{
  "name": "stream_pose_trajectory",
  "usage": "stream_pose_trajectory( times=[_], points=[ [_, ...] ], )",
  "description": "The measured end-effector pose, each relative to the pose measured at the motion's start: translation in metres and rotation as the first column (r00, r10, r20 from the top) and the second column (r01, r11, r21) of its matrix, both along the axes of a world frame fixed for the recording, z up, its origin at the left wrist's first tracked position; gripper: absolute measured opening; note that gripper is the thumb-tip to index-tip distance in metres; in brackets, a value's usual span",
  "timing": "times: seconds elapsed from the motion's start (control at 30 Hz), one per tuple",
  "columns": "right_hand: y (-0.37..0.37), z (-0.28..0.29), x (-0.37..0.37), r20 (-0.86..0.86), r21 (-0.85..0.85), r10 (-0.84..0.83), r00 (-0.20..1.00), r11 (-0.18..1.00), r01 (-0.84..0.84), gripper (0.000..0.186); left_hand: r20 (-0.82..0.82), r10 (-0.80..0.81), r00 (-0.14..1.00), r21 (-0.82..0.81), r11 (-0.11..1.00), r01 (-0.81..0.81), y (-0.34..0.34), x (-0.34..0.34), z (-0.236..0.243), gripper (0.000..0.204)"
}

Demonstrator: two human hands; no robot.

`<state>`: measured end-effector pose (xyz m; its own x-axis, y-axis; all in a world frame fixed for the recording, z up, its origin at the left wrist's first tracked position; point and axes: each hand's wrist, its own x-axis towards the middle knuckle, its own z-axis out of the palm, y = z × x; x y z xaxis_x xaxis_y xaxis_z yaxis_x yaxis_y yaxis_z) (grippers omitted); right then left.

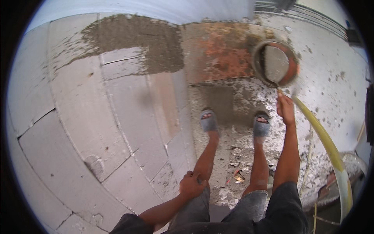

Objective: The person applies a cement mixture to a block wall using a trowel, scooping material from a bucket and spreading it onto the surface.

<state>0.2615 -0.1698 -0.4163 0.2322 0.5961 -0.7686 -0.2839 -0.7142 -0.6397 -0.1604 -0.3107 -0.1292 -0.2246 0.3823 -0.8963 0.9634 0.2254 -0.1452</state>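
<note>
My right hand [286,108] is closed round the short handle of a trowel [276,64]. Its broad, rounded grey blade is inside a round bucket [257,67], which has grey mortar caked on its rim and orange showing within. The blade hides most of the bucket's contents. Lower left of it, my left hand [192,185] rests over my bent left knee, fingers partly curled, with no tool visible in it. To the left rises a pale block wall [128,105], with a patch of wet grey mortar [163,45] spread across its far part.
Under the bucket's left side lies a mortar-stained reddish board [222,52]. A yellowish hose [321,134] curves along the right. Rubble [237,173] litters the floor between and behind my sandalled feet. Metal rails [307,13] run at the far right.
</note>
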Motion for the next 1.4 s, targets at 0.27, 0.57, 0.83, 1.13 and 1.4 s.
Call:
stream_pose_trajectory(
  times=[0.27,0.57,0.83,1.13,1.4],
  points=[
    [0.004,0.153,-0.054,0.160,0.198,-0.297,0.941,0.944,0.265,0.023,0.035,0.002,0.999,0.031,1.000,-0.003,0.002,-0.031,0.014,0.054],
    [0.083,0.197,-0.324,0.585,0.382,-0.332,0.740,0.918,0.110,0.018,0.131,0.042,0.990,0.144,0.988,-0.061,0.000,-0.060,0.016,0.050],
    [0.023,0.388,-0.430,-0.199,0.439,0.091,0.976,0.898,0.006,0.032,0.090,-0.062,0.994,0.303,0.952,0.032,-0.061,-0.060,0.018,0.053],
    [-0.059,0.171,-0.098,0.635,-0.085,0.205,0.745,0.977,-0.196,0.027,0.532,0.298,0.792,0.252,0.838,-0.485,0.060,0.068,-0.147,0.081],
    [-0.041,0.073,0.008,0.750,0.018,0.142,0.646,0.972,-0.234,0.035,0.766,0.632,0.121,-0.302,0.519,-0.800,0.289,0.226,-0.324,0.055]
  ],
)
